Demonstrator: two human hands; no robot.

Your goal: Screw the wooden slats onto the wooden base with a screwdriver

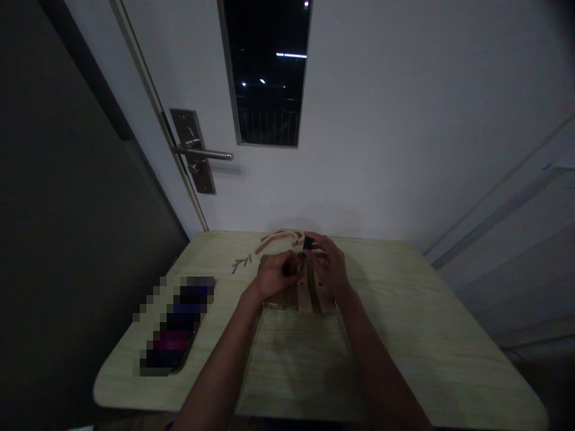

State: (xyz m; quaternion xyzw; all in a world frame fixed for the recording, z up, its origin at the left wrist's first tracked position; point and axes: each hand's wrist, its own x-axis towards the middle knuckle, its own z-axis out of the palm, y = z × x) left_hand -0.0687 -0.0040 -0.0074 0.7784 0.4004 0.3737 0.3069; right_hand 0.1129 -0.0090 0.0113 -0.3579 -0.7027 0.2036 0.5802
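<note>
My left hand [279, 276] is closed in a pinch, thumb and fingers together over the left side of some light wooden pieces. Whatever is in that pinch is too small and dark to make out. My right hand [329, 268] wraps over the right side of the pieces, fingers curled round their far end. A pale wooden strip [304, 298] points toward me, with a second strip [324, 299] beside it, marked by a dark hole. Both lie on a shiny brown slab [279, 300]. Near my right fingertips is a small black part [308, 242].
Curved wooden pieces [279, 237] lie behind my hands. Several screws [241, 262] are scattered to the left. A blurred-out phone-like slab [179, 326] rests on the table [404, 335] at left. Behind the table's far edge stands a white door with a metal handle [206, 154].
</note>
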